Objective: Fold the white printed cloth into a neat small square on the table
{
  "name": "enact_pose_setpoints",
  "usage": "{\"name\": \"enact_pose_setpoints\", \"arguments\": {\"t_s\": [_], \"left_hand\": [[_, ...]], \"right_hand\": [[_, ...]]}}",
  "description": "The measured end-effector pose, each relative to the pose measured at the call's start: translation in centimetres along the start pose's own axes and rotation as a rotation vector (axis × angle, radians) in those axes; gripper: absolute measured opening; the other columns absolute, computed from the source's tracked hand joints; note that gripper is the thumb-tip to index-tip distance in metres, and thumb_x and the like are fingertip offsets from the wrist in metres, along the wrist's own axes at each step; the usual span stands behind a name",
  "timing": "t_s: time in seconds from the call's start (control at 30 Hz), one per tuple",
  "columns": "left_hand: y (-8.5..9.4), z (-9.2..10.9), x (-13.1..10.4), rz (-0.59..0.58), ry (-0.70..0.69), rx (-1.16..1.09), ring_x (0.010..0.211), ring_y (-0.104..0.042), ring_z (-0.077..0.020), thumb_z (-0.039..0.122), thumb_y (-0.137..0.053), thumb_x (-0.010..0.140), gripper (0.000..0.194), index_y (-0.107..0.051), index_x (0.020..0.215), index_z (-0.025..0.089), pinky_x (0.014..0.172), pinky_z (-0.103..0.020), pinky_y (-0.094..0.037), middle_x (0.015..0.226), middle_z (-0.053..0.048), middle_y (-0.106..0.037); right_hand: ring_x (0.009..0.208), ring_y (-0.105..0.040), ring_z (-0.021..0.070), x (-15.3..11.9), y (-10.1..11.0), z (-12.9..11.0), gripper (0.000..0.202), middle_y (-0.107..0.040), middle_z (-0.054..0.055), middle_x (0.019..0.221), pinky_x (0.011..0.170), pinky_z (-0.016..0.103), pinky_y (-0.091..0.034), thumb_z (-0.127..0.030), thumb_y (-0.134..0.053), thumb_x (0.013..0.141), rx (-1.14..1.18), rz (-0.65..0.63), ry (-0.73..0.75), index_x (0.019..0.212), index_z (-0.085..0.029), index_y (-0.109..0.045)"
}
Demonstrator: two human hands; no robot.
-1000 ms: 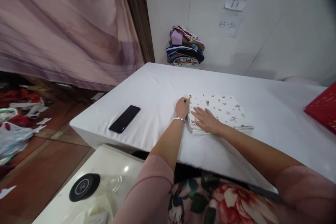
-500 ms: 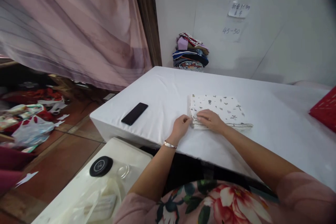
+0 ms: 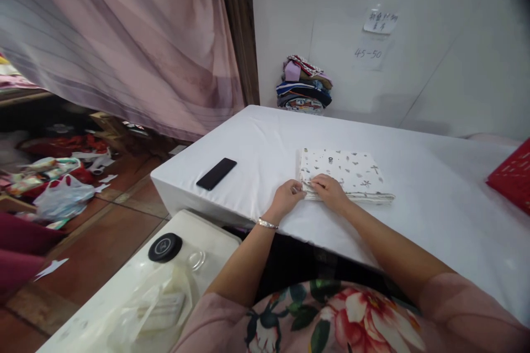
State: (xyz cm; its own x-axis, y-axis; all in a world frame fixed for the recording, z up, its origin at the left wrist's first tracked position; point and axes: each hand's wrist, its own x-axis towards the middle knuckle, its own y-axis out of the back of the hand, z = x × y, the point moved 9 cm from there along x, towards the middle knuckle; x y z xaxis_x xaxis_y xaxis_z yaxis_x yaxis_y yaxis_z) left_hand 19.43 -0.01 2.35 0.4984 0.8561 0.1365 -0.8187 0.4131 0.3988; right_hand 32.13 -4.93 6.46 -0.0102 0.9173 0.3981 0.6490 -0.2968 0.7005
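A folded white cloth [image 3: 348, 168] with small grey and brown printed motifs lies flat on the white-covered table [image 3: 265, 143], its layered edges facing me. My left hand [image 3: 289, 197], below a bracelet-ringed wrist, pinches the cloth's near left corner between thumb and fingers. Just to its right, my right hand [image 3: 330, 192] has its fingers closed on the near edge by the same corner. The exact layers under the fingertips are too small to make out.
A black phone [image 3: 216, 174] lies on the table to the left. Folded fabrics [image 3: 304, 85] are stacked by the wall. A red item [image 3: 511, 176] sits at the right edge. Near left, a white surface [image 3: 199, 231] bears a black round object [image 3: 165, 247] and a plastic bag [image 3: 144, 309].
My right hand has shifted slightly left, its fingers drawn together at the cloth's corner. My left hand has moved slightly closer to it. The view has shifted a little.
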Motion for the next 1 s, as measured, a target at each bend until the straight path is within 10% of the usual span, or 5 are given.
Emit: {"name": "enact_pose_setpoints", "arguments": {"t_s": [0.27,1.0], "left_hand": [[0.0,-0.1,0.1,0.006,0.008,-0.007,0.063,-0.054,-0.0107,0.028,-0.062,0.072,0.014,-0.062,0.084,0.02,0.062,-0.022,-0.042,0.067,0.004,-0.061],[0.3,-0.3,0.2,0.055,0.011,0.012,0.063,-0.055,-0.0112,0.029,-0.063,0.072,0.013,-0.06,0.08,0.02,0.062,-0.023,-0.042,0.07,0.003,-0.062]], "right_hand": [[0.091,-0.054,0.0214,-0.6,-1.1,-0.6,0.024,-0.064,0.007,0.098,0.082,0.036,-0.043,-0.034,-0.053,0.086,-0.095,-0.079,0.086,0.102,-0.023,-0.067],[0.084,-0.057,0.02,-0.6,-0.1,0.1,0.029,-0.063,0.005,0.085,0.076,0.033,-0.046,-0.036,-0.04,0.09,0.019,0.119,-0.054,0.083,-0.023,-0.064]]}}
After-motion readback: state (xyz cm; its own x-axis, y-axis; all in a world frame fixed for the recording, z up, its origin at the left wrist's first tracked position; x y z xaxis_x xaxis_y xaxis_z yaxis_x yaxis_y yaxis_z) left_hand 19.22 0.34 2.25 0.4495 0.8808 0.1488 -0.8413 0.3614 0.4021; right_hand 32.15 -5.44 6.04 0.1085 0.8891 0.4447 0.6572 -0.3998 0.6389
